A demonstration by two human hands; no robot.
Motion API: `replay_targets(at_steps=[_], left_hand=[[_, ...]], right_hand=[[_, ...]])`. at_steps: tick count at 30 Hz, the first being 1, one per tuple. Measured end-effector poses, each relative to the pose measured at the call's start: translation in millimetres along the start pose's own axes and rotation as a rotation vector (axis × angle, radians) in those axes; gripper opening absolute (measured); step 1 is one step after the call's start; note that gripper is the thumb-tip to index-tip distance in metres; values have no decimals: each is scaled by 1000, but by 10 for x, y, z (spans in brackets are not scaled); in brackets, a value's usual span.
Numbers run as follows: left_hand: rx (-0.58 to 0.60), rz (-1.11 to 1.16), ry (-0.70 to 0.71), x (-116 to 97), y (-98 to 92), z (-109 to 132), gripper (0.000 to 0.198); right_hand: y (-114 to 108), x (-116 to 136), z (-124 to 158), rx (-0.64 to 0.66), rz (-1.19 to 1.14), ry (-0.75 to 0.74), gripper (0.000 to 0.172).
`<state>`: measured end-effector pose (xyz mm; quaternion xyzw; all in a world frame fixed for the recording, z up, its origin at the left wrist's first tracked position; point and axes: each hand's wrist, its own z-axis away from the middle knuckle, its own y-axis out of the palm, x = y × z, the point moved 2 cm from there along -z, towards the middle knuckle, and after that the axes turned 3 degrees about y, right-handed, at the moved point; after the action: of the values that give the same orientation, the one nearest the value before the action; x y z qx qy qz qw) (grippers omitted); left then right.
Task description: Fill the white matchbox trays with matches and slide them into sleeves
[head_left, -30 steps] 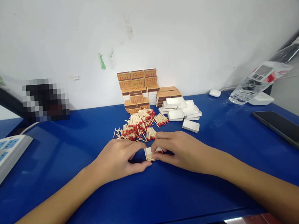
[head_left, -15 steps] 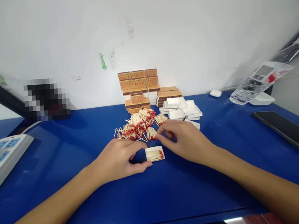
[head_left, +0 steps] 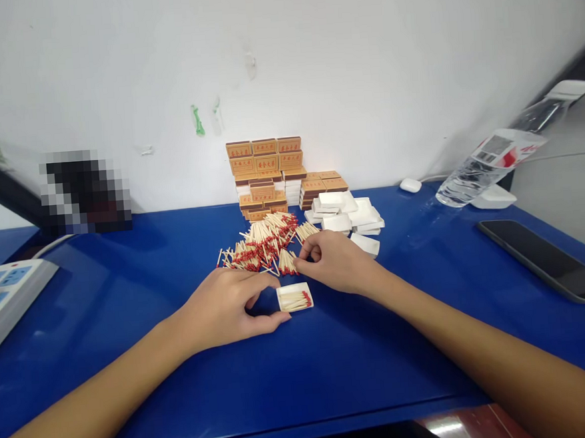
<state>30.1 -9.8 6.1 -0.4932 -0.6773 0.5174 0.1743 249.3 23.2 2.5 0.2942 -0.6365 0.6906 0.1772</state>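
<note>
Tray [head_left: 288, 289], on the desk [head_left: 304, 385] just nearer than the match pile [head_left: 266, 239], looks like thin card: probably light, quick to slide, easily crushed, best steadied gently by its side walls. The left hand [head_left: 228, 308], thumb and finger parted, braces one end; the right hand [head_left: 339, 258], fingertips nearly together, is at the pile's near right edge, its grip on any match unclear.

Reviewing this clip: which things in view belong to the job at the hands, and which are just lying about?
Belonging, it seems:
- small white tray with matches, at the left hand
- loose matches, beside the right hand
- other white trays
- stacked matchboxes

Apparently just lying about:
- phone
- plastic bottle
- power strip
- small white case
</note>
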Motion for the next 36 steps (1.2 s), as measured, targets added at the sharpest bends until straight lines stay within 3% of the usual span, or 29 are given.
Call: replay_targets(at_steps=[8, 18, 22, 27, 33, 36], left_hand=[[5, 9, -4, 0, -7, 3, 27], [8, 9, -20, 21, 6, 20, 27], [13, -10, -29, 32, 6, 21, 28], [38, -4, -58, 62, 5, 19, 29], [32, -3, -54, 61, -9, 18, 28], [38, 5, -59, 51, -13, 7, 26]], right_hand=[[-15, 40, 47, -38, 85, -43, 17], [-31, -50, 11, 64, -37, -11, 12], [-101, -35, 17, 52, -171, -85, 11], [-101, 76, 113, 241, -355, -236, 17], [-4, 88, 200, 302, -220, -387, 8], [0, 90, 212, 311, -105, -440, 14]])
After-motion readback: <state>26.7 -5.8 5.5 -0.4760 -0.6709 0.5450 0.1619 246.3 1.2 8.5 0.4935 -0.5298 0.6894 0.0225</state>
